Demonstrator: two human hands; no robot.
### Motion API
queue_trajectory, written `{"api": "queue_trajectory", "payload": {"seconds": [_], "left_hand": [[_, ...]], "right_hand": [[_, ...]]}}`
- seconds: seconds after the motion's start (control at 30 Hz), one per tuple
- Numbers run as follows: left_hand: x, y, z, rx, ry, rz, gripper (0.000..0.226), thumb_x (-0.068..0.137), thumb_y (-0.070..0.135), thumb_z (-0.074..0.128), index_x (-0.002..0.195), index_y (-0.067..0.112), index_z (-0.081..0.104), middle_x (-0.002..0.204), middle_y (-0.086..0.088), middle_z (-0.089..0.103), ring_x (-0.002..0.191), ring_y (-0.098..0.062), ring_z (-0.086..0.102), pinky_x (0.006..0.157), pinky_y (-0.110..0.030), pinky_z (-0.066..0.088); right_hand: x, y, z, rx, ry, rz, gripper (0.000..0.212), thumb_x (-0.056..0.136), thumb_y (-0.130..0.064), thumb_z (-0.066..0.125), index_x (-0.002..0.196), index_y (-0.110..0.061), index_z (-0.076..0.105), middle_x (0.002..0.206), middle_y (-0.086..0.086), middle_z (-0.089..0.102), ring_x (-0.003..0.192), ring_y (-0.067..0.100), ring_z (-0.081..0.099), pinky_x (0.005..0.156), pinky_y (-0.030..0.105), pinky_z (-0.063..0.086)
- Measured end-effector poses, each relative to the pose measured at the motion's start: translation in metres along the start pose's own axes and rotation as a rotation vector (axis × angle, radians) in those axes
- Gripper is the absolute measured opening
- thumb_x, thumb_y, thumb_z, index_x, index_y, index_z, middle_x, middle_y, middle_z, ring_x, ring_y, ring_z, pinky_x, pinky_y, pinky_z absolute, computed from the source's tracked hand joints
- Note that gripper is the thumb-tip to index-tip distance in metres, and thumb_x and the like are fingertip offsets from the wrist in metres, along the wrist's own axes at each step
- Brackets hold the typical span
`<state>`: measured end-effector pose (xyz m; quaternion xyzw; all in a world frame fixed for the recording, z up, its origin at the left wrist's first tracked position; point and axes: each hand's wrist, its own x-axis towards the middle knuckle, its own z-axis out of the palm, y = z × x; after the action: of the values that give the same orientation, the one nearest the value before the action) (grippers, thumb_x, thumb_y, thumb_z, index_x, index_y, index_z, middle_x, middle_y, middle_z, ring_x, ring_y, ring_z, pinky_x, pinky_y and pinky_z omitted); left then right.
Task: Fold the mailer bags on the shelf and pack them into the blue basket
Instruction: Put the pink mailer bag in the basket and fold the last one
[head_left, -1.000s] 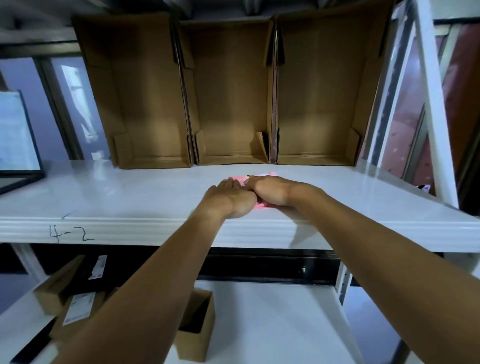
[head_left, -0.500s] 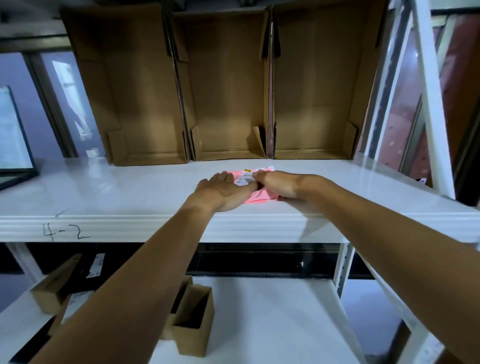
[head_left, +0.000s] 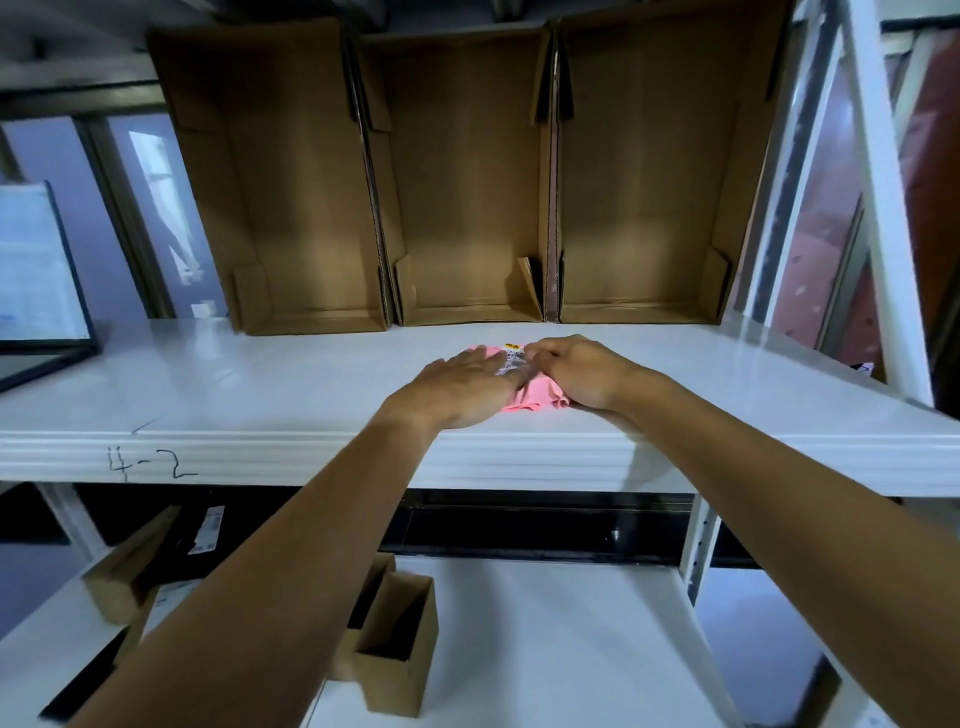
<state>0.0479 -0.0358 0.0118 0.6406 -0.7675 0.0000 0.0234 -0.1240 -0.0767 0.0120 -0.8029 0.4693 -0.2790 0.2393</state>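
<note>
Whereas a second ago both hands lay flat over the pink mailer bag (head_left: 535, 400) and hid nearly all of it, its rumpled near edge and its white printed label (head_left: 511, 361) now show between them. The left hand (head_left: 462, 387) has slid leftward and lies palm down, fingers straight and close together, their tips pressing the bag's left part and the label. The right hand (head_left: 582, 371) has gone from flat to curled: its fingers bend inward and pinch the bag's right side at the fold.

Nearest, below the bag, a narrow open-topped corrugated cardboard box (head_left: 400, 644) stands on a smooth white lower shelf (head_left: 545, 649). More brown cartons (head_left: 130, 571) sit to its left, blurred. The bag, thin, soft and creased, lies on the glossy white shelf (head_left: 260, 384), near its ribbed front lip. Left of the bag along that lip is a handwritten "4-2" (head_left: 150, 464). Behind the bag three deep cardboard trays (head_left: 291, 208) stand side by side and touching, matte brown with folded corner flaps. Far left of the bag is a dark-framed pale panel (head_left: 36, 270); far right of it, a white metal upright (head_left: 883, 208).
</note>
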Motion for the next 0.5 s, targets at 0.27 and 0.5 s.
{"api": "queue_trajectory", "payload": {"seconds": [0.27,0.5], "left_hand": [[0.000,0.000,-0.003,-0.153,-0.015,-0.093,0.084,0.091,0.081,0.021,0.160,0.035,0.011,0.168,0.008,0.007,0.155,-0.013,0.003,0.124,-0.042,0.007],[0.002,0.012,-0.016,-0.180,0.070,-0.091,0.057,0.090,0.073,0.042,0.126,0.032,0.058,0.120,0.000,0.061,0.103,-0.024,0.053,0.087,-0.035,0.044]], "right_hand": [[0.006,-0.004,0.000,-0.376,-0.153,-0.024,0.037,0.107,-0.016,0.025,0.126,-0.016,0.057,0.134,0.011,0.056,0.123,0.032,0.049,0.104,0.039,0.040],[0.005,-0.010,-0.013,-0.502,-0.251,-0.074,0.043,0.108,-0.021,0.033,0.149,-0.012,0.040,0.151,0.009,0.045,0.128,0.031,0.049,0.098,0.028,0.036]]}}
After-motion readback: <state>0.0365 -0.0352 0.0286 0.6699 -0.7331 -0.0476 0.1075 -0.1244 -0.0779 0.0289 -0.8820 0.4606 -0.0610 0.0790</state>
